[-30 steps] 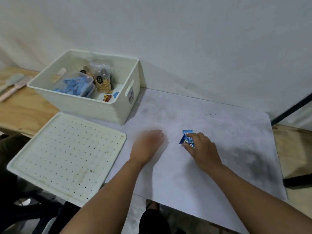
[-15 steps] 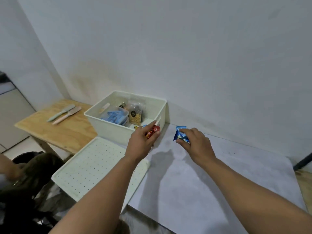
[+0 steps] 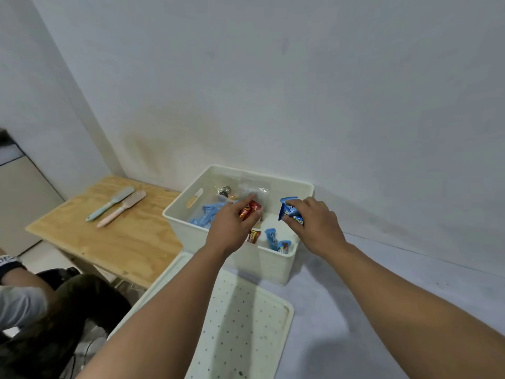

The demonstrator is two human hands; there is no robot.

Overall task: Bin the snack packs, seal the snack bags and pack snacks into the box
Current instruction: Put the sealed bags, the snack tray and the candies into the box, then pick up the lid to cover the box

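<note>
Both hands had carried their packs from beside the box to above it; left hand (image 3: 232,224) pinched a red pack (image 3: 250,209), right hand (image 3: 314,222) gripped a blue pack (image 3: 289,212), seemingly over the box (image 3: 273,262); best lower before releasing, so neither bounces out.

The bin (image 3: 273,265) is matt cream plastic; the snack packs (image 3: 289,212) are glossy foil; the side table (image 3: 109,242) is bare plywood.

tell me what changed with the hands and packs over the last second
Left hand picked up a red pack and now holds it over the white bin. Right hand lifted its blue pack off the table to the bin too. Neither pack has been let go. Bin, perforated lid and brushes stayed put.
</note>
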